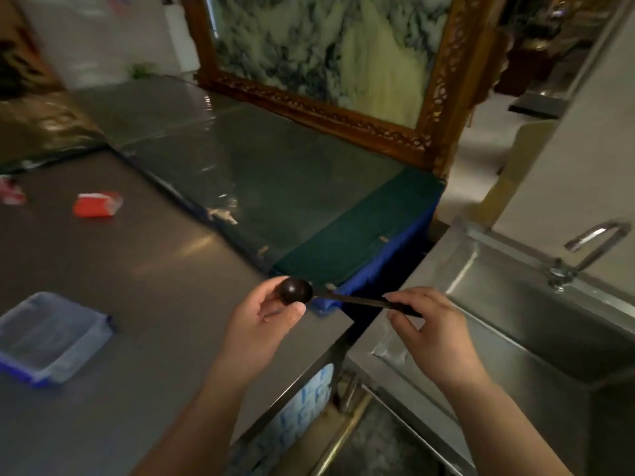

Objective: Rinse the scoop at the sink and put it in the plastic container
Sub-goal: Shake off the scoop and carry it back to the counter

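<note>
A dark scoop with a round bowl and a long thin handle is held level between both hands, above the right corner of the steel counter. My left hand cups the bowl with its fingers. My right hand pinches the handle's end. The steel sink lies to the right, with its tap at the back; no water is seen running. A clear plastic container with blue edges sits on the counter at the lower left, well apart from the hands.
The steel counter carries a red packet and another red-white item at the far left. Behind it lies a plastic-covered green surface and a large carved wooden frame. A gap separates counter and sink.
</note>
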